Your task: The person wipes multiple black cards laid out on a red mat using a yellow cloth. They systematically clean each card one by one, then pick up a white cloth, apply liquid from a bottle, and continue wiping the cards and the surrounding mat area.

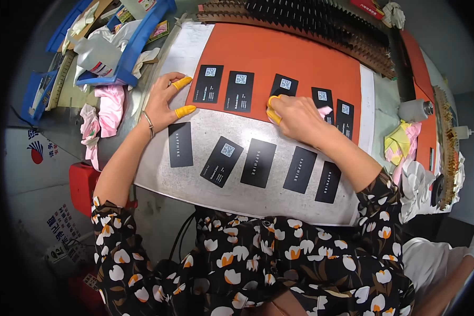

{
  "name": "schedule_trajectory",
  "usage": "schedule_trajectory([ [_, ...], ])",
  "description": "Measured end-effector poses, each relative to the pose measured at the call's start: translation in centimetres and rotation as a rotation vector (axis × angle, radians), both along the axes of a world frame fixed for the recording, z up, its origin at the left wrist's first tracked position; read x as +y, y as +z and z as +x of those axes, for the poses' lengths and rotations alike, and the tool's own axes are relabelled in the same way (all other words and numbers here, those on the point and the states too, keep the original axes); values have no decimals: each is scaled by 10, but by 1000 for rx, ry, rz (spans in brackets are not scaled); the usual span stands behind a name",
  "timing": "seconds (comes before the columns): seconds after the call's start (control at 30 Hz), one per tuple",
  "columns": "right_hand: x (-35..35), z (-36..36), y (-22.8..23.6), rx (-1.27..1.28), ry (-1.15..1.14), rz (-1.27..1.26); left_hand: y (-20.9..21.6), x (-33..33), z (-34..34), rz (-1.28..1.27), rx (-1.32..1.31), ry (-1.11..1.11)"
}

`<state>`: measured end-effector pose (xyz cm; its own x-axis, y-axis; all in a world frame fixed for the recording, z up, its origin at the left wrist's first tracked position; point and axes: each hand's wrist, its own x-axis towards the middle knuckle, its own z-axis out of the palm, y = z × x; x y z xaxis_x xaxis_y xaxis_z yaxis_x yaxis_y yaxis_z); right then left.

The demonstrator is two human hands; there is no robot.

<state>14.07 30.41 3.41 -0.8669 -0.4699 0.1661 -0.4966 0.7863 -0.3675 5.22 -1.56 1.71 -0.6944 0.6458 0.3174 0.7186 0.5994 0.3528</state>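
Note:
Yellow finger cots cover fingertips on both hands. My left hand [166, 101] rests with thumb and forefinger spread beside the leftmost black card [208, 89] on the orange mat [279, 47]. My right hand [299, 117] is closed, its fingertips at the lower part of another black card [288, 84], partly hidden. A bit of pink cloth [325, 111] pokes out from that hand. More black cards with square white codes lie in the same row. On the grey metal surface [216, 121] nearer me lies a second row, including a tilted code-side-up card [222, 161] and a card with lettering [258, 163].
Far back stands a long rack [300, 23] of dark upright pieces. Left are blue bins [137, 58] with a white bottle [97, 52], and pink cloths [109, 110]. Right are a grey bottle [415, 110] and yellow cloth [397, 141]. Another person's arm [447, 287] shows lower right.

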Motion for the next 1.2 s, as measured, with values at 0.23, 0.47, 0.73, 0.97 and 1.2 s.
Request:
schedule_trajectory([
  [0.23, 14, 8, 3, -31, -122, 85, 0, 1, 0, 11, 4, -5],
  [0.47, 23, 7, 1, -2, -141, 72, 1, 0, 0, -11, -11, 7],
  [0.73, 10, 32, 12, 10, -47, -122, 9, -2, 5, 226, -63, 102],
  [0.97, 82, 84, 33, -630, -202, -2007, 87, 188, 75, 389, -360, -334],
  [1.2, 109, 123, 39, 67, -628, -1198, 78, 311, 110, 397, -409, -581],
])
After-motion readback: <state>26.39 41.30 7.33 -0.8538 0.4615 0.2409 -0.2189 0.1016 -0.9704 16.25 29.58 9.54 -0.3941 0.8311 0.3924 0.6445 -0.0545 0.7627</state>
